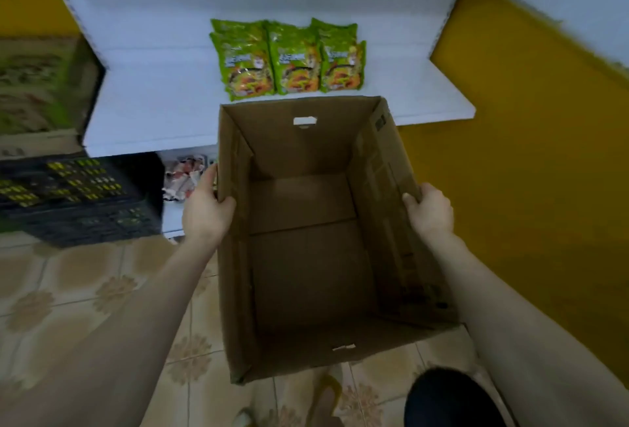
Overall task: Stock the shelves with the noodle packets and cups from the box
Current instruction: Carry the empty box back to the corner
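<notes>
Outboard of the left hand, a black crate [78,195] sits on the tiled floor [68,290]. Just beyond the left hand's fingertips, red-and-white packets [185,178] lie on a lower shelf [177,219]; their type is too blurred to confirm.

The left hand [204,212] grips the left wall of the box, with the thumb hooked over the rim to the inside and the fingers along the outside. Between the 2 hands, the box [306,266] presents its open top to the camera. Its inner floor is bare, and no packet or cup shows inside.

Ahead of both hands, green noodle packets [289,59] occupy the white shelf [153,103] in 3 touching columns, labels outward so the product reads from the aisle.

The right hand [430,212] clamps the right wall, fingers curled over the rim. This opposed 2-sided grip most likely steadies the light, emptied box for removal; unloading appears complete. Outboard of the right hand stands a yellow panel [527,188].
</notes>
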Tool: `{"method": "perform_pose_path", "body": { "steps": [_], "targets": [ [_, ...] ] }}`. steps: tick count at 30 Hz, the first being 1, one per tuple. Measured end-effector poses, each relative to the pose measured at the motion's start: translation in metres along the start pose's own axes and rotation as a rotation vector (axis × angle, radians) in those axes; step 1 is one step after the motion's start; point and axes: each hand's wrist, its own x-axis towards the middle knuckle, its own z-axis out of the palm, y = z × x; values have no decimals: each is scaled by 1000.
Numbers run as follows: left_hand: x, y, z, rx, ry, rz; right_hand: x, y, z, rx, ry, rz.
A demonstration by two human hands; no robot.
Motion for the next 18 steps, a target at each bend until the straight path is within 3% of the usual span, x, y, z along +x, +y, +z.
{"method": "perform_pose_path", "body": {
  "steps": [9,18],
  "targets": [
    [0,-67,-136,51,255,-237,-33,-142,43,27,-187,-391],
    [-10,-101,-214,10,472,-437,-33,-277,84,-19,-311,-731]
  ]
}}
